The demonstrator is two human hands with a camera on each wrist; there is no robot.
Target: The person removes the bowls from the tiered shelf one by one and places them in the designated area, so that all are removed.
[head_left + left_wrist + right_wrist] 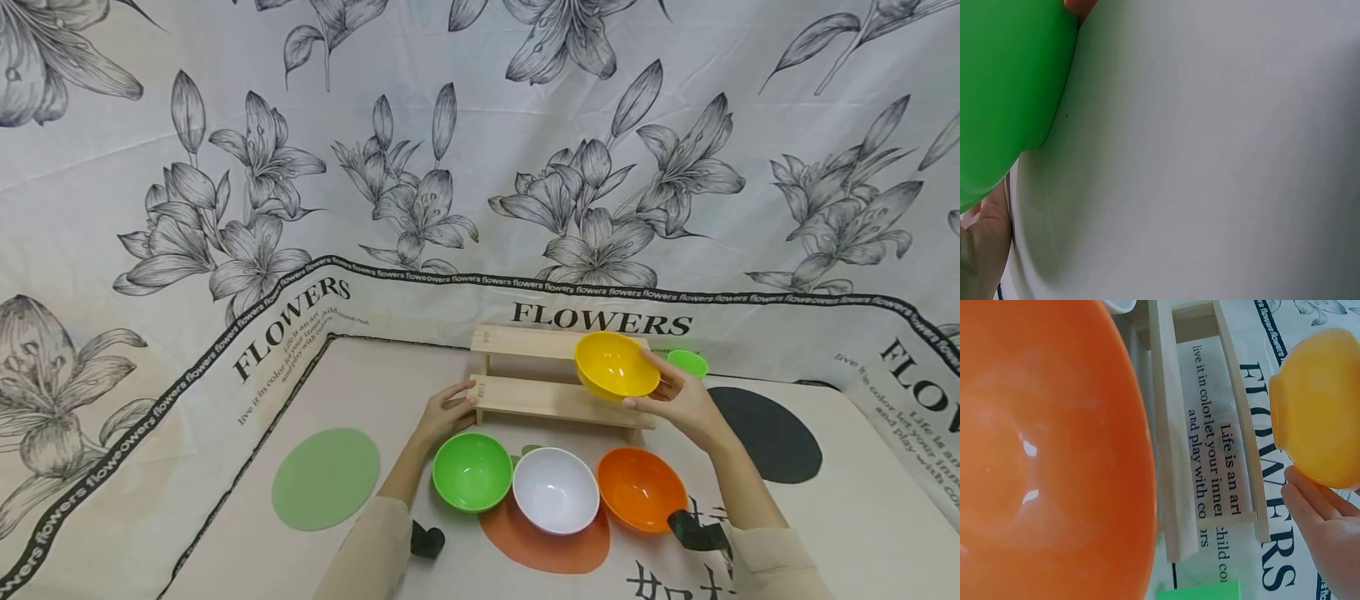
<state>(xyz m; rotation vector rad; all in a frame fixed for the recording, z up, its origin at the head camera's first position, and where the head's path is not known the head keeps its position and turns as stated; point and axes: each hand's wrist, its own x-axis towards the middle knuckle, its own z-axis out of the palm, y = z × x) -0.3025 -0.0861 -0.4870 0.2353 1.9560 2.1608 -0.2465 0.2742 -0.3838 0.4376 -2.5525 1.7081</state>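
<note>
My right hand (pixel 682 400) holds a yellow bowl (pixel 617 365) by its right side, thumb below and fingers behind the rim. The bowl is tilted, its inside toward the head camera, in front of the upper step of a two-step wooden stand (pixel 555 398). At the stand's left end, my left hand (pixel 446 414) grips the lower step's edge. In front of the stand sit a green bowl (pixel 472 472), a white bowl (pixel 556 491) and an orange bowl (pixel 642 490) in a row. The right wrist view shows the yellow bowl (pixel 1319 406) from its outside.
A small green item (pixel 687 362) stands behind the right hand, near the cloth wall. Flat coloured circles lie on the table: green (pixel 326 479) at left, black (pixel 765 435) at right, orange-red (pixel 547 550) under the bowls. Flower-printed cloth (pixel 480 167) rises behind.
</note>
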